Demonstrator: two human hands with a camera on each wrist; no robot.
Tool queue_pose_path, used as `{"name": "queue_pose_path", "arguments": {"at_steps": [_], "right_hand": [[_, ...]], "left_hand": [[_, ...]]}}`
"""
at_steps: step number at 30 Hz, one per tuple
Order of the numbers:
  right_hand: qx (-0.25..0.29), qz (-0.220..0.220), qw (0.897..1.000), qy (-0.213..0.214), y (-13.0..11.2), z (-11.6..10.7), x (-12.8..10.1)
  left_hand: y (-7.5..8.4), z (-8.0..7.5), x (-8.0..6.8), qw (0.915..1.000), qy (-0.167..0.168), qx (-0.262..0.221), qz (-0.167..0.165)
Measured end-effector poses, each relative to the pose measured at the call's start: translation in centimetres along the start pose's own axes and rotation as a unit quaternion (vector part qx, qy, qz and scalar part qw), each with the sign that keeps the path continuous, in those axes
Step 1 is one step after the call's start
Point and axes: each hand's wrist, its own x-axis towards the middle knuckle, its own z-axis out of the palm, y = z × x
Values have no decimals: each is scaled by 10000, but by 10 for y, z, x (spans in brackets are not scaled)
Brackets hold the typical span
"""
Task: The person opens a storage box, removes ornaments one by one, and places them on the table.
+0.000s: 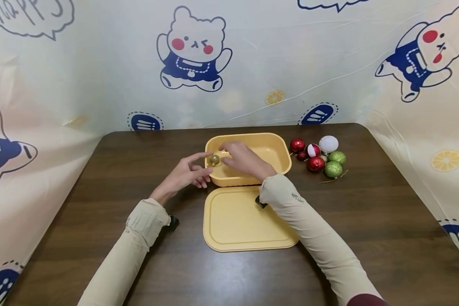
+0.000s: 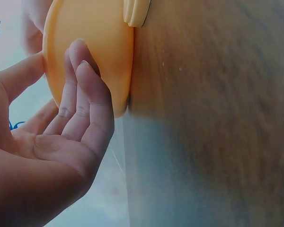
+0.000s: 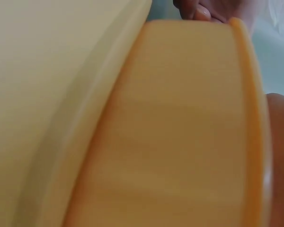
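A yellow rectangular box [image 1: 277, 155] stands on the table with a small gold ball ornament [image 1: 214, 160] inside at its left end. My left hand [image 1: 183, 173] is at the box's left side, its index finger and thumb spread at the rim. In the left wrist view, the other fingers [image 2: 92, 101] lie bent beside the box's outer wall. Over the near rim reaches my right hand [image 1: 246, 159], its thumb and index finger spread just right of the gold ball. The box's wall mostly hides that hand in the right wrist view.
The yellow lid [image 1: 248, 219] lies flat directly in front of the box, under the right forearm. To the right of the box is a cluster of red, white and green ball ornaments [image 1: 315, 163]. A printed cloth [image 1: 252, 63] hangs behind the wooden table [image 1: 382, 212].
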Motion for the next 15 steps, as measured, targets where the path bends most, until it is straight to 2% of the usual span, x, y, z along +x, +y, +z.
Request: {"name": "queue_pose_path", "arguments": {"at_steps": [6,15], "right_hand": [[207,11,9993,-300,-3,14,11],[474,-6,9981,-382,0,27,16]], "left_hand": [[2,2,1,10000,-4,23,5],[2,1,-1,10000,8,-24,61]]}}
